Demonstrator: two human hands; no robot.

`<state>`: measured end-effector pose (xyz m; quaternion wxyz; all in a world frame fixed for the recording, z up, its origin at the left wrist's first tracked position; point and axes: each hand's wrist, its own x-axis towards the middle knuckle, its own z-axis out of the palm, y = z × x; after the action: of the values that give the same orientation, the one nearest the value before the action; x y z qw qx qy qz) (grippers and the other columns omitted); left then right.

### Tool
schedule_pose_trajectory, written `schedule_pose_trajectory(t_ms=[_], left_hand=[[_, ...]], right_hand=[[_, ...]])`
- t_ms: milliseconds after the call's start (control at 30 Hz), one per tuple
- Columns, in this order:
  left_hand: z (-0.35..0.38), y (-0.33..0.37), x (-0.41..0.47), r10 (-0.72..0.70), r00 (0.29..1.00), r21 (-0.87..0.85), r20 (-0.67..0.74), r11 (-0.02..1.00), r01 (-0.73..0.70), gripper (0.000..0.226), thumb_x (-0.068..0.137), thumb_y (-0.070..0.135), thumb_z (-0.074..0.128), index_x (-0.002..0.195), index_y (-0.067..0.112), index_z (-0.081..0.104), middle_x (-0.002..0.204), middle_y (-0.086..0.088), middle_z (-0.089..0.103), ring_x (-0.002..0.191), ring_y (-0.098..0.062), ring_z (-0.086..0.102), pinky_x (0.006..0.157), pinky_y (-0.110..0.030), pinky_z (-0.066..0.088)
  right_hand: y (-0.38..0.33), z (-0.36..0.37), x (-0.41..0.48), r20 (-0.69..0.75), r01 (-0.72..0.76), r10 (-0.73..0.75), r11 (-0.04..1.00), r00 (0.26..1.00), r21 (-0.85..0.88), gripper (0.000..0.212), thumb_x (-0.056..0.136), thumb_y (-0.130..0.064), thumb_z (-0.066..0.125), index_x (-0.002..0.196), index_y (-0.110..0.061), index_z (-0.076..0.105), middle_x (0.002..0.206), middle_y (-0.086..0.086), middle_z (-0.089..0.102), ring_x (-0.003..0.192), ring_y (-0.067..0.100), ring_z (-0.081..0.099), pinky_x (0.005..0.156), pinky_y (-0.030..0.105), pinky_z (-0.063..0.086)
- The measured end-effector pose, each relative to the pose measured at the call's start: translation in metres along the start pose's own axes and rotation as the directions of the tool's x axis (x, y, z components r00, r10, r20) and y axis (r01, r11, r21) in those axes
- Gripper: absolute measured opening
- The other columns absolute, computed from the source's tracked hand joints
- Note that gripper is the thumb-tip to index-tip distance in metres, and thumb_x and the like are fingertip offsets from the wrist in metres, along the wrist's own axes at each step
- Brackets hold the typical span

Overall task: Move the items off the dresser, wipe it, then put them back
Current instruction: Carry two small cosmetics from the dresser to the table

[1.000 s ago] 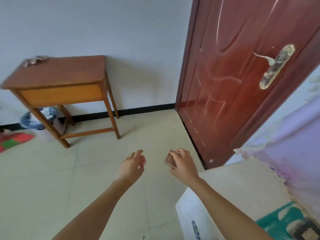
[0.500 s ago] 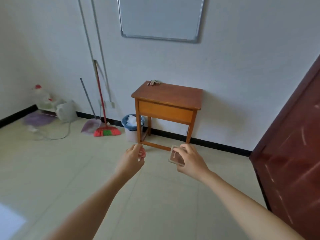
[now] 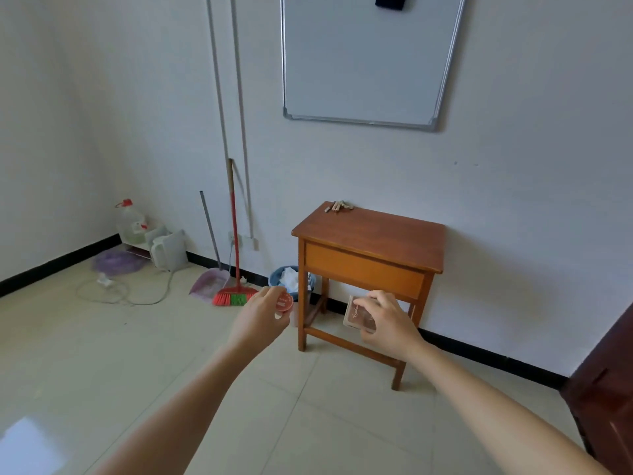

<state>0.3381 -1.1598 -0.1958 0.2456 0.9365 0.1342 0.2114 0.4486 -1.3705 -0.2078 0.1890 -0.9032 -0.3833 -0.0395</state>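
A small wooden dresser (image 3: 383, 234) with one drawer stands against the white wall ahead of me. A few small wooden clips (image 3: 338, 206) lie at its back left corner; the top holds nothing else. My left hand (image 3: 260, 320) grips a small round red tin (image 3: 283, 302), held out in front of the dresser's left legs. My right hand (image 3: 387, 318) holds a flat brownish rectangular case (image 3: 358, 315) by its edges, in front of the space under the drawer. Both arms are stretched forward above the tiled floor.
A blue waste bin (image 3: 286, 277) sits left of the dresser. A red broom (image 3: 234, 293) and a dustpan (image 3: 210, 281) lean on the wall, with a water jug (image 3: 132, 222), a kettle (image 3: 168, 250) and a cable (image 3: 120, 293) in the corner. A whiteboard (image 3: 370, 60) hangs above; a dark door (image 3: 606, 389) is at right.
The view has swung left from the red door to face the dresser and moved closer to it. Both hands keep the same hold on the tin and the case.
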Motion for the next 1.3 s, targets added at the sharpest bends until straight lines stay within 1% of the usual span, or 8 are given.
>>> schedule_pose_trajectory(t_ms=[167,333,500,700,867,1067,1200,1300], left_hand=[[0.015,0.005,0.073,-0.069,0.997,-0.011,-0.030,0.998,0.069,0.036,0.084,0.015,0.061,0.119,0.013,0.054,0.113,-0.004,0.059,0.100,-0.017,0.055,0.078,-0.022,0.044],[0.045,-0.001,0.123,-0.121,0.992,-0.062,-0.046,0.991,0.119,0.037,0.084,0.015,0.062,0.120,0.011,0.055,0.114,-0.004,0.059,0.097,-0.014,0.053,0.079,-0.019,0.040],[0.078,-0.026,0.155,-0.196,0.980,-0.092,0.020,0.976,0.197,0.031,0.083,0.016,0.064,0.113,0.010,0.058,0.110,-0.007,0.060,0.093,-0.016,0.055,0.082,-0.026,0.045],[0.098,-0.069,0.229,-0.205,0.979,-0.117,0.020,0.972,0.206,0.034,0.083,0.016,0.064,0.116,0.010,0.058,0.113,-0.005,0.061,0.096,-0.016,0.056,0.080,-0.022,0.045],[0.108,-0.099,0.314,-0.156,0.987,-0.159,0.038,0.974,0.160,0.030,0.084,0.016,0.062,0.113,0.010,0.059,0.111,-0.005,0.061,0.091,-0.014,0.054,0.075,-0.020,0.041],[0.116,-0.140,0.405,-0.114,0.989,-0.191,0.091,0.973,0.130,0.039,0.085,0.017,0.061,0.123,0.011,0.054,0.120,-0.004,0.059,0.106,-0.018,0.057,0.084,-0.023,0.044],[0.145,-0.157,0.426,-0.078,0.984,-0.198,0.162,0.974,0.109,0.029,0.084,0.017,0.062,0.113,0.013,0.061,0.107,-0.001,0.063,0.093,-0.013,0.055,0.076,-0.020,0.040],[0.168,-0.165,0.441,-0.078,0.976,-0.207,0.202,0.971,0.121,0.022,0.082,0.017,0.062,0.103,0.013,0.064,0.096,-0.001,0.065,0.092,-0.018,0.059,0.074,-0.027,0.048]], right_hand=[[0.037,-0.010,0.071,-0.030,0.039,-0.038,0.999,0.999,0.017,0.052,0.081,-0.016,0.063,0.130,-0.019,0.046,0.129,0.004,0.041,0.122,0.019,0.033,0.089,0.020,0.037],[0.074,-0.005,0.125,0.008,0.061,-0.061,0.998,0.998,0.010,0.051,0.082,-0.017,0.062,0.130,-0.019,0.046,0.130,0.003,0.040,0.121,0.018,0.033,0.085,0.016,0.033],[0.100,0.022,0.163,0.098,0.049,-0.053,0.998,0.994,0.039,0.051,0.082,-0.016,0.062,0.130,-0.020,0.045,0.131,0.003,0.039,0.121,0.016,0.032,0.086,0.013,0.034],[0.117,0.041,0.236,0.083,0.027,-0.028,1.000,0.996,0.003,0.049,0.082,-0.017,0.062,0.128,-0.021,0.047,0.130,0.002,0.040,0.121,0.017,0.034,0.084,0.017,0.038],[0.128,0.043,0.312,0.054,-0.053,0.055,0.998,0.997,-0.043,0.052,0.081,-0.018,0.063,0.130,-0.020,0.046,0.130,0.001,0.040,0.121,0.016,0.032,0.087,0.024,0.043],[0.134,0.064,0.374,0.027,-0.166,0.166,0.986,0.986,-0.006,0.051,0.081,-0.018,0.064,0.129,-0.020,0.047,0.130,0.000,0.040,0.121,0.014,0.032,0.088,0.018,0.039],[0.145,0.092,0.381,0.140,-0.238,0.240,0.971,0.961,-0.027,0.049,0.082,-0.018,0.062,0.129,-0.021,0.047,0.129,-0.001,0.040,0.120,0.014,0.033,0.084,0.015,0.035],[0.161,0.097,0.391,0.153,-0.308,0.309,0.951,0.938,-0.034,0.049,0.082,-0.019,0.062,0.129,-0.022,0.046,0.130,-0.001,0.040,0.120,0.014,0.032,0.087,0.018,0.038]])
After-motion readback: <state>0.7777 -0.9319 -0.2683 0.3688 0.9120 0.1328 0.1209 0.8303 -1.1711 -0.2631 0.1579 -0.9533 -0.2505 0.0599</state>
